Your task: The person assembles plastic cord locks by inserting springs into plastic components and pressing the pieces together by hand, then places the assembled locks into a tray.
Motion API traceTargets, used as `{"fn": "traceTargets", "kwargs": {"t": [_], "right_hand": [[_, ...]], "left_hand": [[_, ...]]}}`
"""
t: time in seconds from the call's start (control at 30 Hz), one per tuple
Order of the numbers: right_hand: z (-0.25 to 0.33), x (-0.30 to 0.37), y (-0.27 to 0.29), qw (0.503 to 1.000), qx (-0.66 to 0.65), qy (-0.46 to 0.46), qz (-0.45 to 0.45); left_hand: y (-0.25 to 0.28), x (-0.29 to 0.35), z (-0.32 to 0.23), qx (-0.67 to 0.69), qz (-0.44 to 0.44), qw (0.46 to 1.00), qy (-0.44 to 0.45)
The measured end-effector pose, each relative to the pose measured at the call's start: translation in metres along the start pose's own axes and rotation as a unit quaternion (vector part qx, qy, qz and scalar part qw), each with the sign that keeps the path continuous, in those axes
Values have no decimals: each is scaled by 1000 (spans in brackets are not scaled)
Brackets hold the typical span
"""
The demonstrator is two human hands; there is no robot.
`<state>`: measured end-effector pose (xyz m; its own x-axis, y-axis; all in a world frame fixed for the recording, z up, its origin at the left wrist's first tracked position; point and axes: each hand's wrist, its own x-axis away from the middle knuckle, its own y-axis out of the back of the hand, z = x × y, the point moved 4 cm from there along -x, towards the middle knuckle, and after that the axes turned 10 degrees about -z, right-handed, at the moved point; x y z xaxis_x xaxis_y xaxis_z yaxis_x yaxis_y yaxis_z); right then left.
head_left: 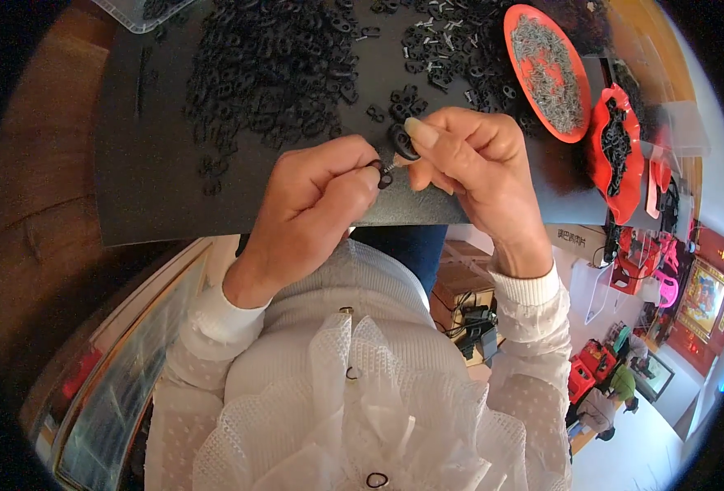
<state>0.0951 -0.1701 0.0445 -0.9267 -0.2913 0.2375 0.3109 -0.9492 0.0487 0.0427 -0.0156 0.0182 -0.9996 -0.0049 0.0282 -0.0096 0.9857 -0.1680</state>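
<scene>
Above the table's near edge, my hands meet with the fingertips almost together. My left hand (317, 204) is closed, pinching a small black looped plastic piece (386, 179) between thumb and fingers. Between the thumb and fingers of my right hand (489, 168) is a larger, rounded black plastic piece (403, 143). A short, thin metal piece (391, 167), perhaps a screw or spring, shows between the two black parts; how it joins them is too small to tell. Just beyond my fingers lies a little cluster of similar black pieces (408, 103).
A broad heap of black plastic pieces (272, 74) covers the far middle of the dark table (157, 196). Black parts with metal pins (440, 49) lie beyond my right hand. To the right are a red plate (512, 45) of metal pins and a red dish (601, 168) of black parts.
</scene>
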Motion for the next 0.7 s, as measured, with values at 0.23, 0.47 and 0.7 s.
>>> {"fn": "traceTargets", "kwargs": {"t": [0.23,0.47,0.7], "right_hand": [[2,2,-4,1000,28,-1,12],[4,1,-6,998,52,19,8],[5,1,-10,995,90,34,5]], "left_hand": [[3,1,3,-56,29,998,17],[6,1,0,-70,20,996,42],[9,2,5,-53,11,998,40]]}}
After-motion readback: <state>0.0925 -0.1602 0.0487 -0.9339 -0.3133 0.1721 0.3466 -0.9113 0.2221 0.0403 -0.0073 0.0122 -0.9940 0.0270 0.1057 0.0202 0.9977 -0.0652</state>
